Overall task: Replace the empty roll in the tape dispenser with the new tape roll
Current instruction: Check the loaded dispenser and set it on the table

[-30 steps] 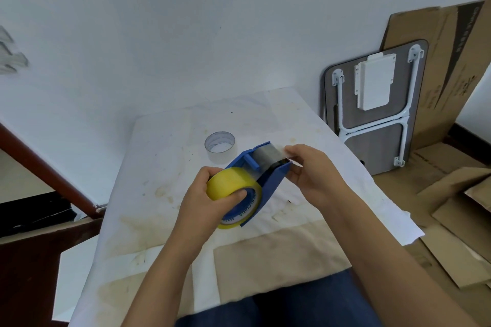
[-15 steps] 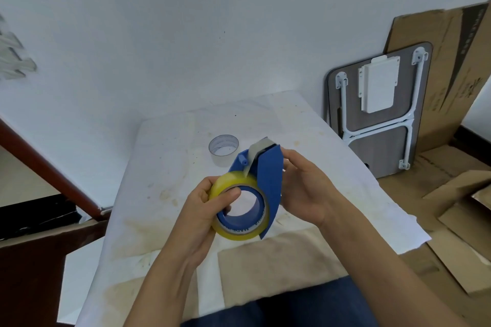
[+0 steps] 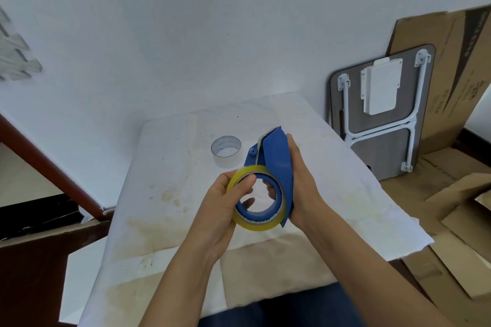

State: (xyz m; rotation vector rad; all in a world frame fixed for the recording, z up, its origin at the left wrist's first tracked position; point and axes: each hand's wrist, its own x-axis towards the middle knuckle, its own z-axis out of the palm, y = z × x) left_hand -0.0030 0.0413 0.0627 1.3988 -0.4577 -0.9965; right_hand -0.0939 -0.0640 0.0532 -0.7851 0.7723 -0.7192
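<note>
A blue tape dispenser [image 3: 276, 159] is held upright above the table, its open hub facing me. The yellow tape roll [image 3: 256, 224] sits around the dispenser's blue hub. My left hand [image 3: 224, 210] grips the roll, thumb hooked over its upper rim. My right hand [image 3: 300, 183] holds the dispenser's flat blue side from the right. The empty clear roll core [image 3: 226, 151] stands on the table behind the dispenser, apart from both hands.
The table [image 3: 170, 194] wears a stained white cloth and ends at the wall. A folded table [image 3: 382, 111] and flattened cardboard [image 3: 451, 194] lie to the right. A dark wooden rail [image 3: 47, 167] runs on the left.
The dispenser has turned upright so its open hub faces me. My right hand slid from the blade end to the flat side. The yellow roll stays on the hub.
</note>
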